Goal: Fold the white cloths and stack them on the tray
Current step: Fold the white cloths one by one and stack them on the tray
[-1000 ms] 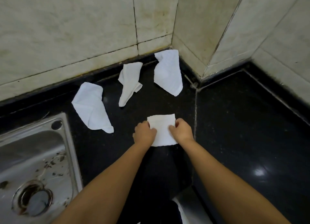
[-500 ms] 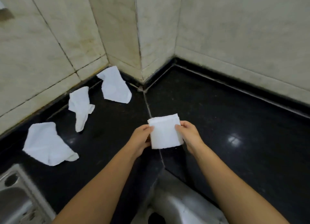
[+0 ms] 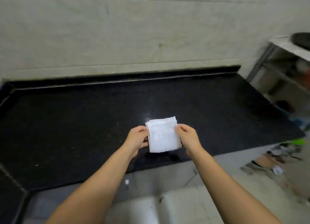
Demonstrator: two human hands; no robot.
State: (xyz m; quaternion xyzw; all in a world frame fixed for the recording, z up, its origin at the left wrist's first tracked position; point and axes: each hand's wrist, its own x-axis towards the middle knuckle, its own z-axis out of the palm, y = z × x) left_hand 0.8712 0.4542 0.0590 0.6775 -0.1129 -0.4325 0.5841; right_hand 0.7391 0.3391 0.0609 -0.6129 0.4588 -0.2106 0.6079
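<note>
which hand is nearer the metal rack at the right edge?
Right. The right hand pinches the folded white cloth on the side toward the metal rack; the left hand holds the cloth's opposite edge, farther from it.

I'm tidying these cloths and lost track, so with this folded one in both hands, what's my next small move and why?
Probably carry the folded cloth on toward the tray and set it down flat. It already looks neatly squared, the left hand and right hand pinch its side edges above the black counter, and no tray is in view here, so look for it first.
</note>
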